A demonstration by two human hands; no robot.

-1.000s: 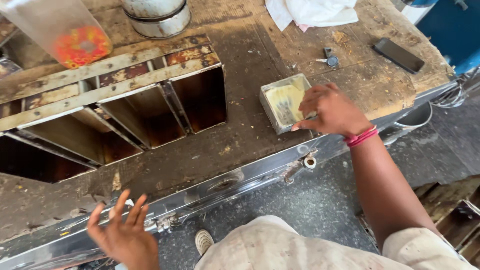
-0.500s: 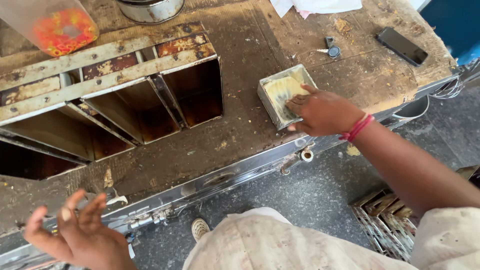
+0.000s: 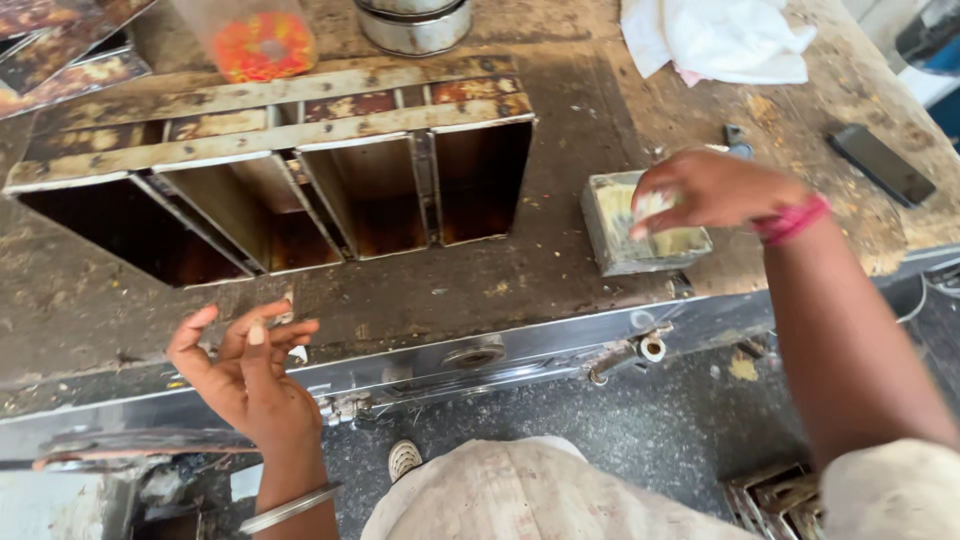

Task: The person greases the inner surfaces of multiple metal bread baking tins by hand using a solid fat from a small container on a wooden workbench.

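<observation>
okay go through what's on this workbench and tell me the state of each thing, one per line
Loaf tin set: lying on its side, cavities empty.
Small square tin: upright, yellowish grease inside.
Right hand: fingers dipped into small square tin.
Left hand: open, holding nothing.
White cloth: crumpled.
Phone: lying flat.

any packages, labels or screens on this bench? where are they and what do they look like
Clear plastic bag: far edge of the bench, behind the loaf tins, holding something orange and red.
Phone: right end of the bench, flat dark rectangle, screen off or face down.
Small square tin: near edge, under the right hand, grey with yellowish contents.
No labels can be made out.
</observation>
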